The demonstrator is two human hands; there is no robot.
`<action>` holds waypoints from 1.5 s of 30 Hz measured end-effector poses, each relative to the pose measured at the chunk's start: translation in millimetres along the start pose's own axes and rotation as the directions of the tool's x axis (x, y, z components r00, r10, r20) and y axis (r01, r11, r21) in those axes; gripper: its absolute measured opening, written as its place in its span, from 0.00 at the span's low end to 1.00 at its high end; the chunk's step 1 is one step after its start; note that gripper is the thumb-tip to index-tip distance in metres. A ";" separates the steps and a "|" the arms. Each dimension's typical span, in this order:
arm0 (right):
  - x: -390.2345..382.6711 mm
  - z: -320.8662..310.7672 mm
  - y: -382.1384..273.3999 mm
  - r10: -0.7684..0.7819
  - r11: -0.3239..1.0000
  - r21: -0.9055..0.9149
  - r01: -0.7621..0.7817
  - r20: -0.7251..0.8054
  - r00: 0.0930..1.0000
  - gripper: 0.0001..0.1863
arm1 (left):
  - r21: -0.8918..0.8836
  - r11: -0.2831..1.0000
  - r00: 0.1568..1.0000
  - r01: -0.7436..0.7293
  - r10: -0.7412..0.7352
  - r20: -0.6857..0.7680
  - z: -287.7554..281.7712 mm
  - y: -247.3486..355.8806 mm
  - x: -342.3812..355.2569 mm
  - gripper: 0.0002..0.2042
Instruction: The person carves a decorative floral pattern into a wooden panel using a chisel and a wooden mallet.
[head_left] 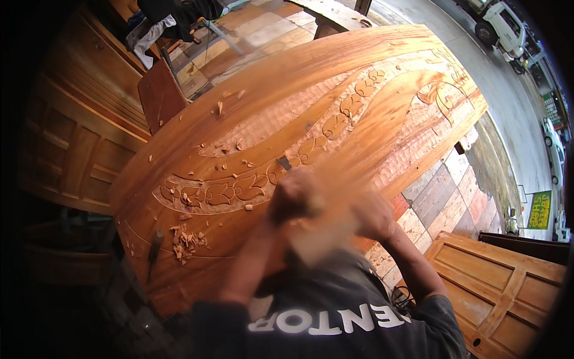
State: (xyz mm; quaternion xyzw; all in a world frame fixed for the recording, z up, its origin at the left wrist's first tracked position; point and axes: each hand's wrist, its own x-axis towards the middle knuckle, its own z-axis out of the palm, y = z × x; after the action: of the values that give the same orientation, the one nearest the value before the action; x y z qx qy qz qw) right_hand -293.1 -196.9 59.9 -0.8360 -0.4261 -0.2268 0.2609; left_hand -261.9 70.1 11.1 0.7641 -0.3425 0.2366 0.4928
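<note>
A large wooden door panel point(233, 155) lies in front of me, with carved leaves and flowers along a curved band and gouged, textured areas on either side. My left hand point(296, 194) is closed around a chisel, and the chisel's dark metal blade point(284, 162) rests at the edge of the leaf band. My right hand point(373, 216) grips a wooden mallet point(323, 242), smeared by motion, close to my body and beside the left hand. Loose wood chips point(187, 241) lie heaped at the near left. A second chisel point(155, 251) lies by the panel's left end.
Panelled wooden doors point(78, 143) stand at the left; another door point(502, 281) is at the lower right. A reddish-brown board point(160, 96) adjoins the panel's far left edge. Beyond the tiled floor point(439, 188) runs a street with a white truck point(502, 27).
</note>
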 end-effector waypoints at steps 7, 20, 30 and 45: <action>-10.8 -13.5 -3.7 0.089 0.996 -0.015 -0.089 0.028 0.996 0.25 | 0.139 0.978 0.986 -0.156 0.147 0.073 14.0 18.2 -16.4 0.13; -16.7 -20.1 -19.8 0.140 0.980 0.171 -0.105 -0.205 0.969 0.25 | 0.079 0.996 0.992 -0.040 0.030 0.125 13.4 5.0 6.4 0.08; -17.6 -1.3 5.1 0.014 1.000 0.013 -0.014 0.024 1.000 0.26 | 0.117 0.991 0.982 -0.068 0.046 0.182 12.0 -9.3 -15.8 0.09; -22.1 -2.9 -6.6 0.131 0.991 0.010 -0.132 0.062 0.989 0.24 | 0.157 0.976 0.988 -0.153 0.145 0.062 12.0 28.1 -22.8 0.16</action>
State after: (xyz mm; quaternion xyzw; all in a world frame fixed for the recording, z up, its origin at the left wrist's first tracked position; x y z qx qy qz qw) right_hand -310.9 -208.6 50.5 -0.8669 -0.3796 -0.1806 0.2681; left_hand -297.8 57.9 7.0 0.7794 -0.3907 0.2806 0.4014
